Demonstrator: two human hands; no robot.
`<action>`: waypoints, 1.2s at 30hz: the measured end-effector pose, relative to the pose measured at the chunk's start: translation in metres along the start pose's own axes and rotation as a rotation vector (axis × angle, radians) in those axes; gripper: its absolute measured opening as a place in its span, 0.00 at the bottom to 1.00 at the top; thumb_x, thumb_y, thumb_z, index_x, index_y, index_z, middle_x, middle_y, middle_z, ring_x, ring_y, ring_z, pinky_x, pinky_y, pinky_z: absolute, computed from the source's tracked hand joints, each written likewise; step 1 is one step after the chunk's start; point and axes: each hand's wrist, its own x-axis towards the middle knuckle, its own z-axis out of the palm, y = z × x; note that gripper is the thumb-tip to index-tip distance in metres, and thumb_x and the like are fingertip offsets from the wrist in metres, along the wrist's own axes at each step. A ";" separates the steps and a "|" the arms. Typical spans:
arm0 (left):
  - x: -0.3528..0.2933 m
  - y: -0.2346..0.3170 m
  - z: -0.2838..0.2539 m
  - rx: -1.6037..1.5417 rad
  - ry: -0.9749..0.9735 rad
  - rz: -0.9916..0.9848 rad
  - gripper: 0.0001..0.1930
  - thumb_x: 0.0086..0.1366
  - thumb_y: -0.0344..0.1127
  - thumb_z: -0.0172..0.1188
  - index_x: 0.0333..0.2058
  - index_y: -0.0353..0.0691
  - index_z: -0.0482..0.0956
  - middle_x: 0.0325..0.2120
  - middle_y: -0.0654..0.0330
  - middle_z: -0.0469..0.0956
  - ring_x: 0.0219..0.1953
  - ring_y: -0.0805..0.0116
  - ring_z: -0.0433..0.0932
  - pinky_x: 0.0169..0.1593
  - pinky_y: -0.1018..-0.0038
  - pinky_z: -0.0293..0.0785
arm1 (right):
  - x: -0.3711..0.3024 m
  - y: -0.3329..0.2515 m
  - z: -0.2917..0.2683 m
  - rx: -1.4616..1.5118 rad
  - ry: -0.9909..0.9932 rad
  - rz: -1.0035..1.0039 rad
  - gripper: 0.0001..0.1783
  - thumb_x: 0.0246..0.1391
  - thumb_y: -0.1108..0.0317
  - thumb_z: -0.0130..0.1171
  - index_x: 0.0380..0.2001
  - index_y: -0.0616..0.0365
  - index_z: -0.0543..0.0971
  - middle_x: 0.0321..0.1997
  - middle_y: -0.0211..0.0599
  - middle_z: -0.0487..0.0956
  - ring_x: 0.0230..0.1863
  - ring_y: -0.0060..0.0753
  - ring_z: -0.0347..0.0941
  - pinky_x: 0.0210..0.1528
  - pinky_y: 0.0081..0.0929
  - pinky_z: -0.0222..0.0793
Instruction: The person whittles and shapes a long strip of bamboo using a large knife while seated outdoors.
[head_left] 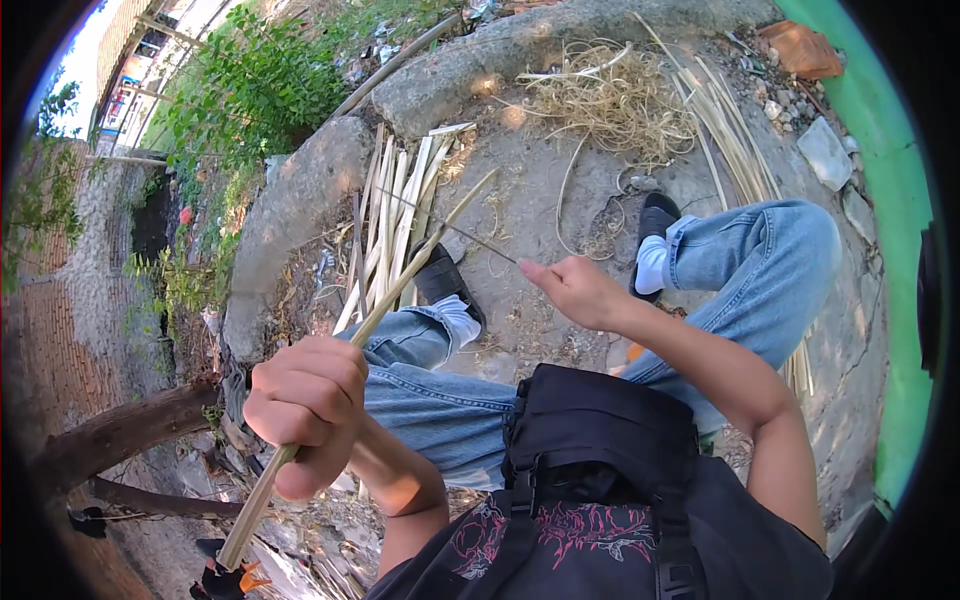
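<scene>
My left hand (310, 400) is a closed fist around a long pale strip of split bamboo (400, 285), which slants from the lower left up toward the middle. In my right hand (582, 292) is a knife with a thin, narrow dark blade (482, 243); its handle is hidden by the fingers. The blade points up and to the left and crosses the strip near its far part. Whether blade and strip touch, I cannot tell. Beyond the strip, a bundle of pale split strips (405, 190) lies on the ground beside my left shoe (445, 275).
A heap of curly shavings (615, 105) lies ahead, with more long strips (735, 140) to its right. A low concrete edge (300, 190) curves along the left and far side. A green wall (890, 190) stands at right; a dark branch (130, 435) lies at lower left.
</scene>
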 end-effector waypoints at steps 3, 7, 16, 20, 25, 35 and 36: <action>0.003 -0.008 0.001 -0.031 -0.093 -0.058 0.29 0.62 0.49 0.51 0.08 0.48 0.49 0.02 0.71 0.51 0.04 0.80 0.51 0.10 0.83 0.46 | -0.005 -0.021 -0.001 -0.008 0.018 -0.021 0.37 0.60 0.42 0.42 0.10 0.65 0.68 0.08 0.44 0.63 0.14 0.34 0.56 0.21 0.37 0.56; 0.004 0.003 -0.001 -0.072 -0.116 -0.047 0.28 0.61 0.46 0.53 0.07 0.49 0.50 0.02 0.73 0.51 0.04 0.82 0.50 0.10 0.83 0.45 | -0.003 -0.022 0.015 0.059 -0.022 -0.127 0.38 0.59 0.40 0.41 0.10 0.64 0.71 0.07 0.39 0.64 0.12 0.34 0.58 0.19 0.37 0.56; 0.003 0.001 -0.008 -0.037 0.060 -0.019 0.25 0.61 0.42 0.48 0.08 0.46 0.48 0.03 0.72 0.49 0.05 0.80 0.49 0.10 0.81 0.43 | -0.020 -0.057 0.014 -0.012 -0.057 -0.213 0.38 0.59 0.39 0.39 0.13 0.67 0.69 0.09 0.43 0.62 0.15 0.34 0.57 0.21 0.35 0.57; 0.005 -0.004 0.006 0.010 0.032 -0.056 0.25 0.59 0.43 0.49 0.08 0.50 0.46 0.03 0.74 0.46 0.05 0.83 0.44 0.12 0.82 0.39 | 0.007 -0.009 0.005 0.044 0.051 0.035 0.41 0.56 0.36 0.40 0.09 0.65 0.70 0.09 0.49 0.67 0.15 0.47 0.64 0.23 0.43 0.58; 0.010 -0.001 0.005 -0.019 0.004 -0.054 0.25 0.58 0.42 0.49 0.08 0.50 0.46 0.03 0.73 0.47 0.05 0.83 0.45 0.12 0.83 0.39 | -0.018 -0.062 0.013 0.043 -0.077 -0.281 0.42 0.57 0.35 0.39 0.09 0.65 0.71 0.10 0.50 0.67 0.15 0.47 0.65 0.23 0.42 0.60; 0.011 0.002 -0.009 -0.234 -0.252 -0.092 0.24 0.55 0.38 0.54 0.05 0.48 0.52 0.02 0.73 0.51 0.04 0.83 0.49 0.12 0.84 0.41 | 0.016 -0.008 0.015 0.110 -0.012 -0.216 0.39 0.60 0.40 0.39 0.09 0.65 0.66 0.07 0.35 0.57 0.13 0.26 0.52 0.18 0.34 0.53; 0.012 -0.004 -0.012 -0.292 -0.314 -0.102 0.24 0.54 0.36 0.55 0.05 0.48 0.53 0.02 0.73 0.51 0.04 0.83 0.49 0.12 0.83 0.41 | 0.030 0.007 0.003 0.037 0.029 0.007 0.38 0.60 0.41 0.40 0.10 0.66 0.67 0.08 0.35 0.57 0.14 0.25 0.52 0.19 0.33 0.52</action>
